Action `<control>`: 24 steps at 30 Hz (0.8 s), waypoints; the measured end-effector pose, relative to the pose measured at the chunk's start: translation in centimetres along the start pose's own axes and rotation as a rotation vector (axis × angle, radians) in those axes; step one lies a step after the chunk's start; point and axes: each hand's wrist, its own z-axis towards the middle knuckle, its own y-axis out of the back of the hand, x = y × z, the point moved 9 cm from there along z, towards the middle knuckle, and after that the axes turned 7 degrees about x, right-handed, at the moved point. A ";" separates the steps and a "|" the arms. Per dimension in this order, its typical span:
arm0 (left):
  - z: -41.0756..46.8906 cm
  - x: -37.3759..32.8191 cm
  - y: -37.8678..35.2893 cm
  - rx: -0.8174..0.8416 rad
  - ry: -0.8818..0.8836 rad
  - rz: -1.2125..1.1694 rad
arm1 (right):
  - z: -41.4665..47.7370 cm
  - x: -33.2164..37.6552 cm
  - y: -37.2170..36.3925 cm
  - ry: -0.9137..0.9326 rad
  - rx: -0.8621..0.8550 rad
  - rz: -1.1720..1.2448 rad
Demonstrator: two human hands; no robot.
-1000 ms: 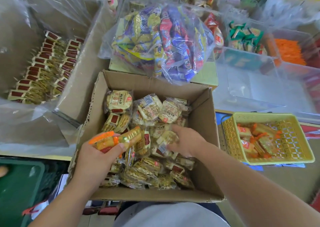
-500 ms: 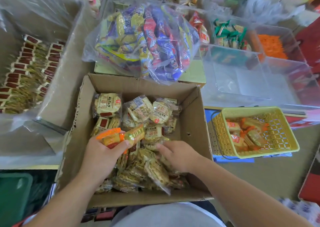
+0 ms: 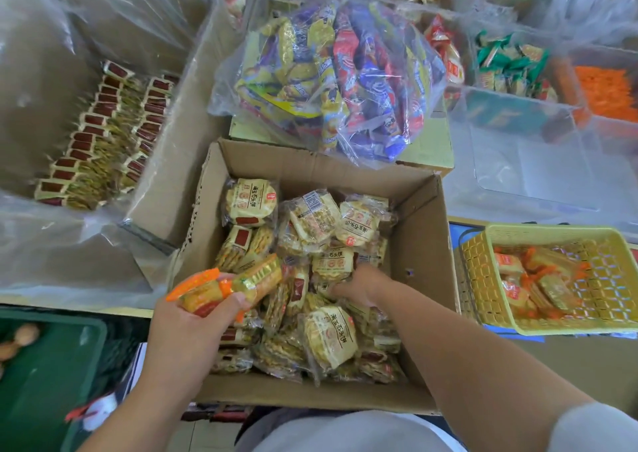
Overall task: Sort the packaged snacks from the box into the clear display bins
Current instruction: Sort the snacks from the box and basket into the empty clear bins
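Note:
A brown cardboard box (image 3: 417, 244) in front of me holds several wrapped cracker packs (image 3: 329, 341), most cream and yellow. My left hand (image 3: 193, 327) grips a small bundle of snack packs (image 3: 228, 284), orange-wrapped and yellow-green, over the box's left side. My right hand (image 3: 359, 284) is pushed down among the packs in the middle of the box; its fingers are buried in the pile, so its grasp is hidden. A clear display bin (image 3: 531, 175) stands at the right, behind the box.
A yellow mesh basket (image 3: 607, 279) with orange packs sits to the right. A big clear bag of mixed snacks (image 3: 331, 75) lies behind the box. At left is a lined carton of red-labelled packs (image 3: 100, 134). Clear bins with green packs (image 3: 507, 65) and orange packs (image 3: 607, 92) stand far right.
My right hand has reached farther forward and deeper into the pile, and packs near it have shifted. My left hand keeps holding its bundle in about the same spot.

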 end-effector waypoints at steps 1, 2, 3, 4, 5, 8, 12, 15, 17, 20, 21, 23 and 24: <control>-0.1 0.3 0.1 -0.001 0.012 -0.010 | 0.0 -0.5 -0.2 -0.035 0.021 0.054; -0.2 0.5 0.1 -0.002 0.026 -0.019 | -0.1 -0.8 -0.3 -0.056 0.044 0.119; -0.3 0.7 0.1 -0.004 0.038 -0.023 | -0.2 -1.0 -0.3 -0.065 0.073 0.181; -0.3 0.9 0.1 -0.004 0.047 -0.023 | -0.3 -1.0 -0.3 -0.067 0.105 0.234; -0.3 1.0 0.0 0.000 0.053 -0.022 | -0.4 -1.0 -0.4 -0.067 0.137 0.275; -0.1 1.1 -0.1 -0.001 0.070 -0.039 | -0.5 -0.6 -0.2 -0.063 0.166 0.361; 0.0 1.2 -0.1 -0.035 0.098 -0.051 | -0.6 1.2 0.2 0.003 0.035 0.437; 0.0 0.8 -0.2 -0.036 0.090 -0.041 | -1.5 2.8 0.1 0.083 -0.008 0.464; 0.0 0.4 -0.3 -0.039 0.077 -0.022 | -3.2 3.7 0.4 0.165 -0.038 0.448; -0.2 -0.4 -0.7 -0.054 0.066 -0.013 | -6.9 4.7 1.3 0.288 -0.155 0.195; -0.2 -0.7 -1.0 -0.057 0.060 -0.014 | -8.2 5.0 1.3 0.324 -0.195 0.058; -0.3 -1.7 -1.8 -0.050 0.029 -0.012 | -10.8 5.1 1.2 0.415 -0.254 -0.127; -0.3 -2.2 -2.2 -0.044 0.007 0.000 | -12.0 4.9 1.2 0.461 -0.280 -0.175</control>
